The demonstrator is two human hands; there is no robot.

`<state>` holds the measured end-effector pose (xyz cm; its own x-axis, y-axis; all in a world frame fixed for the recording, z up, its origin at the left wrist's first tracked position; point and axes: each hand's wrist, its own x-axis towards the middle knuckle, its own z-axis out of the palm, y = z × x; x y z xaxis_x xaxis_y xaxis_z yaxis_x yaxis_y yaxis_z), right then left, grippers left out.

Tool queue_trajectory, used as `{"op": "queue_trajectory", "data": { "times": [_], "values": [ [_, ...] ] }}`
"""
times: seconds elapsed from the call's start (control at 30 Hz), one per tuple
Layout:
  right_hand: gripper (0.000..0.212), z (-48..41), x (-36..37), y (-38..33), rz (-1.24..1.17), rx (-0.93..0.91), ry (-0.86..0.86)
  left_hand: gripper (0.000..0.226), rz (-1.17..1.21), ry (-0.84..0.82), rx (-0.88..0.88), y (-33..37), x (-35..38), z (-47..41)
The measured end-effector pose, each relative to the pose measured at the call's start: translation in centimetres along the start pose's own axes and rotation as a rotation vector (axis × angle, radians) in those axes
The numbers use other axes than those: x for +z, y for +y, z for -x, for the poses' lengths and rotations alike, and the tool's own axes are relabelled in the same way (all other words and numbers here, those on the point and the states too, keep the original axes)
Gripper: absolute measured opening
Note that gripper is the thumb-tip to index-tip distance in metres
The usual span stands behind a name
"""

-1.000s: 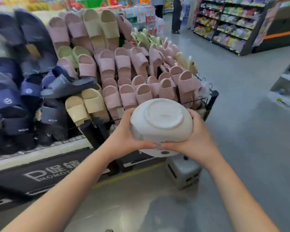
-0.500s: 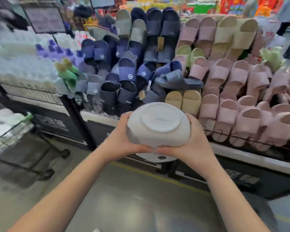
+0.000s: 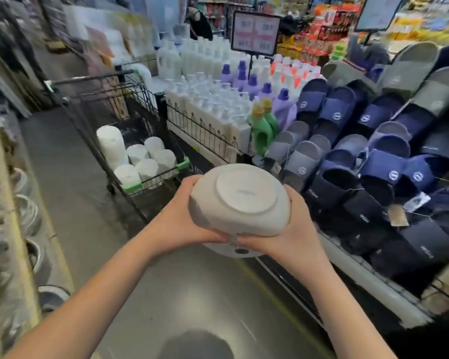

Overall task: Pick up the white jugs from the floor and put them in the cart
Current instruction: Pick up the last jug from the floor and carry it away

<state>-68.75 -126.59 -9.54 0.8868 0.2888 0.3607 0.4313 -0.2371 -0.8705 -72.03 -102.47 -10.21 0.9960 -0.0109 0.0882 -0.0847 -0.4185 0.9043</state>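
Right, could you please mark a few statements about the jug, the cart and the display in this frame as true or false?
1. The left hand and right hand hold one white jug, its base turned toward the camera. True.
2. The cart stands ahead and to the left of the held jug. True.
3. The cart is empty. False: several white jugs already sit in it.
4. The display on the right holds pink slippers. False: the slippers there are navy, blue and grey.
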Motion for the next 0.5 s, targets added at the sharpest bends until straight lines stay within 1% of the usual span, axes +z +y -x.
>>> {"op": "queue_trajectory", "data": {
  "times": [0.07,0.2,0.33,0.5],
  "values": [
    [0.093,-3.3,4.0,0.0,-0.035,-0.021,-0.058,0.114,-0.011,0.057,-0.021,-1.5,-4.1,-0.6],
    [0.101,-8.8,10.0,-0.5,-0.110,-0.040,-0.130,0.117,-0.040,0.159,-0.062,-3.2,-10.4,-1.6],
    [0.091,-14.5,15.8,-0.9,-0.164,-0.076,-0.260,0.120,-0.074,0.292,-0.095,-5.9,-16.1,-2.9],
    [0.088,-21.1,23.3,-0.5,-0.192,-0.133,-0.365,0.106,-0.083,0.406,-0.125,-9.7,-22.2,-4.8]
  ]
}}
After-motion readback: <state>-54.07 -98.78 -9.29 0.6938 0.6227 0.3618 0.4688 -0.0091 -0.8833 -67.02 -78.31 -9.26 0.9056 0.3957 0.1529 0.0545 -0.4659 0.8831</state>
